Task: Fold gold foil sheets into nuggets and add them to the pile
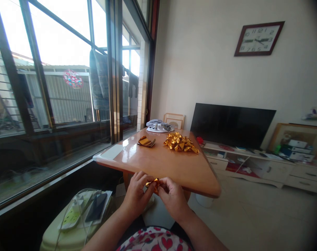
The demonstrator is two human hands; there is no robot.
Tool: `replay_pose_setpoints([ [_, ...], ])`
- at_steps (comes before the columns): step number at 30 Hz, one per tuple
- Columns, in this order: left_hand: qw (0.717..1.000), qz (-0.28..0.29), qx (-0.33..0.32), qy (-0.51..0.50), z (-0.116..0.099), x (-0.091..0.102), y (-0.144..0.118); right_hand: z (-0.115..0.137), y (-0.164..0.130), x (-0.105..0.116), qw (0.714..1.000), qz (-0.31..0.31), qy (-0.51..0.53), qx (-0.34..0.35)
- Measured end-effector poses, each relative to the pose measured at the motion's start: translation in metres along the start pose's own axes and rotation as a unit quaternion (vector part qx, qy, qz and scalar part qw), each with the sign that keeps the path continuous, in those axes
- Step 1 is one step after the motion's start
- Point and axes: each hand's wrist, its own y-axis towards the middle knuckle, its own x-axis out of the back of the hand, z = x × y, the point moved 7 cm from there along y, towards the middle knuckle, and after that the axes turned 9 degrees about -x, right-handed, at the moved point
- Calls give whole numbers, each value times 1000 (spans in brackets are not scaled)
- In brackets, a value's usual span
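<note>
My left hand (138, 190) and right hand (172, 195) are close together, both pinching one small gold foil piece (156, 184) between thumbs and fingers. The piece sits over my lap, by the near edge of the desk (137, 160); whether my wrists rest on anything I can't tell. My fingers cover much of the foil, so I can't make out every fold.

The foil looks thin, and I'd guess it could tear or crease in the wrong place if my two hands pulled against each other. With no desk top beneath it, a loosened pinch might drop it towards the floor. The gold pile (181, 142) lies near the desk's right edge, so a bump could send its outer pieces over. The paper stack (146, 141) seems loose and might fan apart if a sleeve or draught caught it.

Counting up: one piece in my hands, one pile whose pieces overlap too much to number, one stack whose sheets I can't count, and one bundle of cloth (160, 125) at the far end. On the one stool (52, 235) at my left are one phone (97, 207) and one power strip (73, 213).
</note>
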Motion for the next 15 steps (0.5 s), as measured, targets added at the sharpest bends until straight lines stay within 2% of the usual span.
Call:
replay_pose_setpoints([
  [4, 993, -31, 61, -93, 13, -2, -5, 1, -2, 2, 1000, -10, -15, 3],
  [8, 967, -55, 130, -213, 27, -6, -10, -12, -1, 1, 1000, -9, -9, -25],
  [11, 943, -55, 163, -284, 29, -10, -12, -14, -2, -1, 999, -2, -29, -27],
  [15, 917, -51, 209, -337, 26, -14, -12, -6, -5, -2, 996, -17, -89, 4],
])
